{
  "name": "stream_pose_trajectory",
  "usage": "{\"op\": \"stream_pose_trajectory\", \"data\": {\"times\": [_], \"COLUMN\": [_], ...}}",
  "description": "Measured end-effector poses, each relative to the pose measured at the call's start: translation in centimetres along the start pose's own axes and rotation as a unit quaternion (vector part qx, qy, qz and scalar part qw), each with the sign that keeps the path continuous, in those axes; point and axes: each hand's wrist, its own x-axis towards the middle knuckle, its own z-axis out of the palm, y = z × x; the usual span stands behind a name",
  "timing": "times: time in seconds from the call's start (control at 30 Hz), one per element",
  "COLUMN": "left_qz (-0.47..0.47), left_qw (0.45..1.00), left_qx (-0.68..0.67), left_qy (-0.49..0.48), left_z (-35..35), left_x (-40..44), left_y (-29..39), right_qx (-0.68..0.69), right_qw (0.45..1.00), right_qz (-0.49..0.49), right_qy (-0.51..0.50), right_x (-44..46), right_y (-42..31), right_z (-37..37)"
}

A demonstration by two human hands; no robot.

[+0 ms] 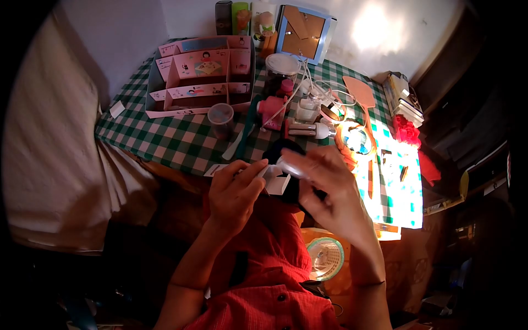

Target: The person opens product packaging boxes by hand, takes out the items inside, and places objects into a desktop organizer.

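My left hand (234,192) is closed, its thumb and fingers pinching a small white piece (279,182) like folded paper or card at the table's front edge. Just to the right, my right hand (324,187) is raised and blurred by motion, its fingers bent around a shiny whitish object (291,168) that I cannot make out. The two hands are close together but apart. Something dark lies behind and between them. Under the left fingers, a flat white card (214,170) sticks out at the table edge.
On the checked tablecloth (137,132) stand a pink compartment box (198,73), a clear lidded cup (221,121), a pink bottle (271,111), a light bulb (311,130), cables and a picture frame (301,36). An orange fly swatter (360,92) lies right. Below is a basket (325,258).
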Motion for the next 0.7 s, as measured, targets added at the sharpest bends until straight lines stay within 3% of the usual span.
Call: {"op": "stream_pose_trajectory", "data": {"times": [0.1,0.17,0.37,0.5,0.57,0.7], "left_qz": [0.015,0.028,-0.003,-0.013,-0.033,-0.104], "left_qw": [1.000,1.000,0.998,0.995,0.991,0.980], "left_qx": [0.007,0.009,-0.067,-0.097,-0.128,-0.165], "left_qy": [0.003,0.006,0.018,0.030,0.023,0.029], "left_z": [0.0,0.2,0.7,1.0,0.8,0.6], "left_x": [-0.2,-0.5,-0.9,-0.8,-0.5,-0.6], "left_y": [-0.2,-0.4,0.2,0.4,1.1,1.2], "right_qx": [0.022,-0.084,-0.199,-0.222,-0.202,-0.104], "right_qw": [0.999,0.994,0.973,0.968,0.967,0.992], "right_qz": [0.034,0.018,-0.058,-0.025,-0.063,-0.060], "right_qy": [-0.032,-0.067,-0.104,-0.118,-0.144,-0.037], "right_x": [0.2,0.2,0.9,1.1,0.9,1.7], "right_y": [-1.2,-1.3,-2.8,-4.1,-3.6,-3.8], "right_z": [-0.4,-1.0,-1.1,-0.7,0.0,-1.1]}}
